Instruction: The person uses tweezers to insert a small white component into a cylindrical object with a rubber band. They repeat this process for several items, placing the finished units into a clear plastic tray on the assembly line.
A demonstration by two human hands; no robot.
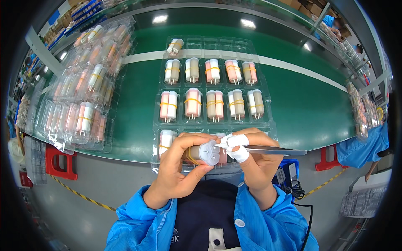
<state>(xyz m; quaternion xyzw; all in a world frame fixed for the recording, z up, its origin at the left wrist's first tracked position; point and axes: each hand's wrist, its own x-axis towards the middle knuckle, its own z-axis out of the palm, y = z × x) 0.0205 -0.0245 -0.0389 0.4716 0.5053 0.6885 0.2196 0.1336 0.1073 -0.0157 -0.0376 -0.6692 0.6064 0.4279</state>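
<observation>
My left hand [178,167] grips a rubber-banded bundle of small cylinders [208,154], its pale round end turned toward my right hand. White finger covers wrap the thumb and forefinger of my right hand [255,157], which pinches a pair of metal tweezers [276,149]. The tweezers' tips reach the end of the bundle; whether they hold anything is too small to tell. Under both hands lies a clear plastic tray [226,44] with moulded pockets. Upright in its rows stand white, pink and beige cylinder pairs, banded in yellow, with white prongs, such as this pair [193,103].
Stacked clear trays [79,90] full of similar bundles rise at the left of the green work surface [301,104]. More loaded trays [358,108] stand at its right end. Below the near edge are a red stool [61,163] and a blue bin [289,175] with cables.
</observation>
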